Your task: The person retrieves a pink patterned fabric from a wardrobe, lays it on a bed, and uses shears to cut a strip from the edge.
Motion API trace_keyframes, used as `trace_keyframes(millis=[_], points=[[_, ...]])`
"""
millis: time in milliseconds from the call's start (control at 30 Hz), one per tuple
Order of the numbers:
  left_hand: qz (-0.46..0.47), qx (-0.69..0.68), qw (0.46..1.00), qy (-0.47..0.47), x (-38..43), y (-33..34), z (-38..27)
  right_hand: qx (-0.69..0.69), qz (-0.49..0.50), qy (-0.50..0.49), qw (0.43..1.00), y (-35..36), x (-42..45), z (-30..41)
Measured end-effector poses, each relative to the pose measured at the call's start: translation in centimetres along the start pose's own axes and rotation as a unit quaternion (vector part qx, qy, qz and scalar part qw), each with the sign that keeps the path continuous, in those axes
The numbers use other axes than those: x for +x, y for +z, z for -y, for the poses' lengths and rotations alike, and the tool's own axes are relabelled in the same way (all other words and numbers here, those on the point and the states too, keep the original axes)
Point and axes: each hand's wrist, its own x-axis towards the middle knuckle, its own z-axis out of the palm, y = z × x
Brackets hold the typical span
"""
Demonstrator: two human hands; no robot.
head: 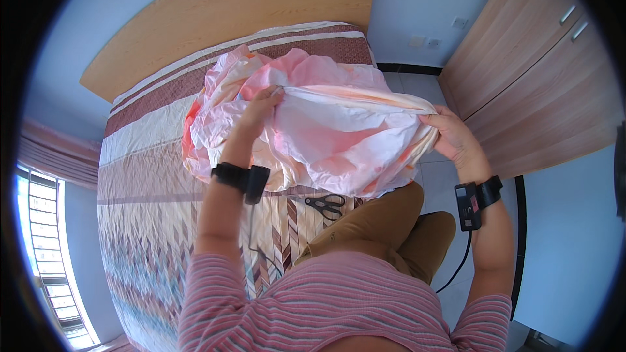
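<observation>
A large pink, white and orange fabric cover (337, 127) lies bunched on the bed, its near part lifted and stretched between my hands. My left hand (266, 102) pinches its edge near the middle of the bundle. At the right end of that same edge, my right hand (447, 132) grips the cloth between thumb and fingers. The stretched edge runs nearly straight from one hand to the other, and the cloth hangs in folds below it. A pair of scissors with black handles (326, 205) rests on the bedspread below the cloth, its blades partly hidden.
A patterned bedspread (146, 215) covers the bed beneath the cloth. The wooden headboard (254, 0) stands at the far side, a wooden wardrobe (528, 58) at the right, and a barred window (49, 244) at the left. Cables hang from the devices on both wrists.
</observation>
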Motion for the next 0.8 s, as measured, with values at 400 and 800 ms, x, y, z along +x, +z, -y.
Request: trace_keyframes(millis=[400,800], points=[[0.045,0.315,0.896,0.311,-4.1,12.4,1.0,0.218,0.08,0.037,0.972,1.3,-0.4,-1.3],[0.239,0.221,0.92,0.218,-2.2,17.9,6.0,0.193,0.12,0.045,0.973,3.6,-2.0,-0.9]])
